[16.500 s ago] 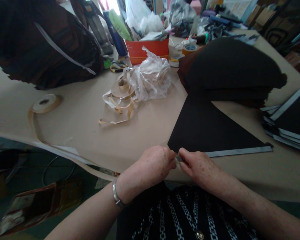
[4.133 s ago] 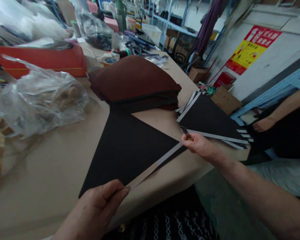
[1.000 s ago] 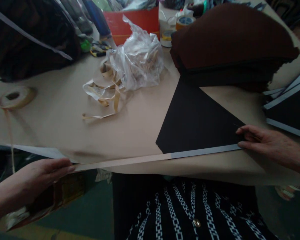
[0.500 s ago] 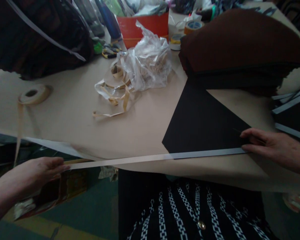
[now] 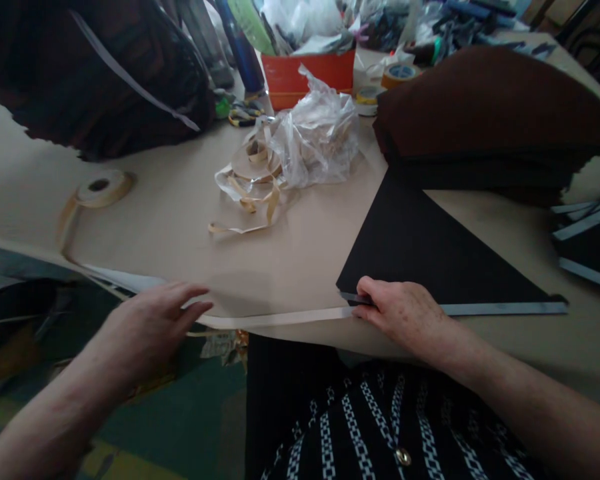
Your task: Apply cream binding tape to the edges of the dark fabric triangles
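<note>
A black triangular sheet [image 5: 430,253] lies flat on the tan table [image 5: 170,233], with a grey tape strip [image 5: 505,309] stuck along its near edge. The strip runs on leftward off the sheet as a loose beige length [image 5: 280,317] along the table edge. My right hand [image 5: 405,319] is closed on the strip at the sheet's left corner, and a thin dark tip pokes out from under its fingers. My left hand [image 5: 150,327] hovers at the table edge with fingers stretched and apart, its fingertips at the strip's loose end.
A beige tape roll [image 5: 100,188] lies at the left. A crumpled plastic bag [image 5: 320,133] with peeled backing strips sits mid-table. A thick brown sheet stack [image 5: 485,113] is behind, taped black sheets [image 5: 590,247] at right, a red box [image 5: 305,77] and dark fabric heap [image 5: 95,80] at back.
My right hand has slid left along the strip from the sheet's right end to its left corner. My left hand has come in toward the table and its fingers have spread.
</note>
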Motion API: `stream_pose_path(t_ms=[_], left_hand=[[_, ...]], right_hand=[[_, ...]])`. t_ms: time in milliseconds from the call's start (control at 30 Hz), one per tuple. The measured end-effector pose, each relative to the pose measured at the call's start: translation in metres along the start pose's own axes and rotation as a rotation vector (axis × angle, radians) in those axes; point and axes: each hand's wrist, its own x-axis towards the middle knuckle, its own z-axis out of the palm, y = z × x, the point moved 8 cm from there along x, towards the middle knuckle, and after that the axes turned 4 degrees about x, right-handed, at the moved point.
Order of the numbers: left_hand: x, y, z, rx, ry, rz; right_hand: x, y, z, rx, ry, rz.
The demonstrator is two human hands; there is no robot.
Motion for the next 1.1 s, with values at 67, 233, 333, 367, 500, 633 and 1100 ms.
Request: stream_pose_path(t_ms=[67, 233, 333, 367, 500, 633, 1100], left_hand=[[-0.001, 0.054, 0.012, -0.039, 0.040, 0.207], [-0.007, 0.164, 0.040, -0.053, 0.136, 0.554], [-0.002, 0.187, 0.051, 0.057, 0.122, 0.522], [0.000, 0.189, 0.052, 0.087, 0.120, 0.508], [0.004, 0.192, 0.050, 0.133, 0.121, 0.496], [0.007, 0.195, 0.046, 0.160, 0.107, 0.512], [0.014, 0.198, 0.045, 0.184, 0.060, 0.573]], right_hand=[[-0.004, 0.003, -0.004, 0.094, 0.004, -0.008], [-0.019, 0.004, -0.024, 0.443, 0.024, -0.040], [-0.027, 0.001, -0.034, 0.462, 0.106, -0.098], [-0.029, 0.000, -0.034, 0.462, 0.115, -0.107], [-0.030, 0.001, -0.014, 0.541, 0.011, -0.022], [-0.029, 0.003, 0.005, 0.562, -0.030, 0.079], [-0.026, -0.005, 0.019, 0.388, -0.014, -0.001]])
